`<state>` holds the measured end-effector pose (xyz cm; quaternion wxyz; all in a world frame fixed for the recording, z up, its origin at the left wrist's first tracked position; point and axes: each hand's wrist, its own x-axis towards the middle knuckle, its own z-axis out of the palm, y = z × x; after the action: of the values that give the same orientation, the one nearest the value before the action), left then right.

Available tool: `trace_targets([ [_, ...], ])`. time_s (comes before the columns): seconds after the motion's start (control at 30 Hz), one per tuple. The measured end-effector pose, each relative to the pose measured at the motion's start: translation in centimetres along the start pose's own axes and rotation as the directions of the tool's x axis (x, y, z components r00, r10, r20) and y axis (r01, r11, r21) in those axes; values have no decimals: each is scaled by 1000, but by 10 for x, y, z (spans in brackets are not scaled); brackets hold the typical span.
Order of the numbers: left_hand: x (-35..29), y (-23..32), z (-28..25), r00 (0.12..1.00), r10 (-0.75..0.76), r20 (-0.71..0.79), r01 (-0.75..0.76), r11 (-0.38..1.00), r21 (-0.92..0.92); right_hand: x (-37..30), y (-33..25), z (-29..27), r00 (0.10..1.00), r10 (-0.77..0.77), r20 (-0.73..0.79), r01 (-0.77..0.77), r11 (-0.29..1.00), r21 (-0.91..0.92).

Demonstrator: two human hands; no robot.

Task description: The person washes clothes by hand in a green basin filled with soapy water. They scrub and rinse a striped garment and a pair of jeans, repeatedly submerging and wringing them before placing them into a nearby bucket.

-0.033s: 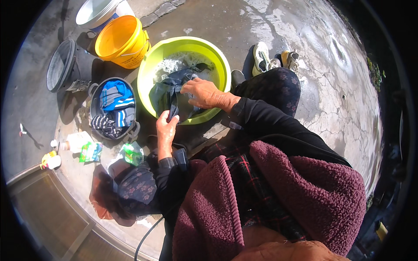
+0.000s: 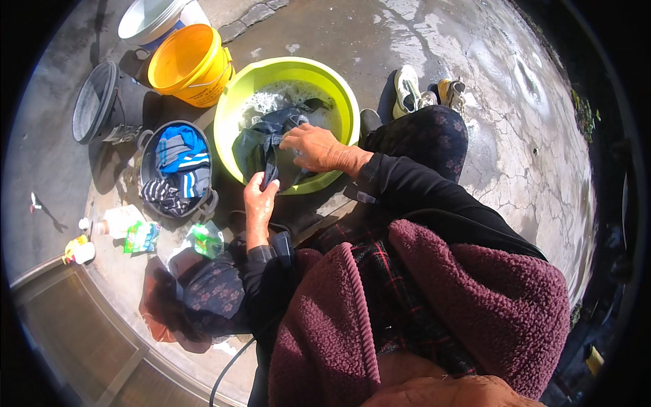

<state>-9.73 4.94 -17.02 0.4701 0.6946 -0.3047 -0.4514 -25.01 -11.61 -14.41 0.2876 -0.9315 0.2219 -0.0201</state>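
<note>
A lime-green basin (image 2: 347, 102) holds sudsy water and a wet dark grey garment (image 2: 252, 144). At the near rim, my left hand (image 2: 259, 203) is closed on a narrow strip of this garment, thumb on top. My right hand (image 2: 315, 147) reaches over the basin from the right, fingers bent round the cloth just above the strip. Part of the garment lies under water and foam (image 2: 271, 98), so its full shape is hidden.
Left of the basin stands a dark tub (image 2: 211, 173) with blue, grey and striped clothes (image 2: 182, 152). Behind are a yellow bucket (image 2: 186, 57), a grey bucket (image 2: 102, 102) and a white bucket (image 2: 146, 20). Green-and-white packets (image 2: 141, 237) lie nearby. Shoes (image 2: 407, 88) are at the far right.
My right hand has shifted very slightly toward me at the cloth. My left hand and the things around look the same.
</note>
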Motion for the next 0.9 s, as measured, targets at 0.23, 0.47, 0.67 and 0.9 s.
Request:
trace_targets([
  [0.23,1,-7,5,992,124,17,-125,981,145,2,0,22,977,-153,-150,142,986,-82],
  [0.47,2,-14,7,997,52,-49,-41,979,199,2,2,10,961,-190,-202,138,959,-246],
  [0.67,8,-24,8,969,-38,-243,29,999,-42,-15,-14,16,955,-278,-104,260,953,-159],
  [0.9,5,-18,10,969,-110,-220,60,974,-220,-23,-21,30,974,-224,24,211,945,250],
])
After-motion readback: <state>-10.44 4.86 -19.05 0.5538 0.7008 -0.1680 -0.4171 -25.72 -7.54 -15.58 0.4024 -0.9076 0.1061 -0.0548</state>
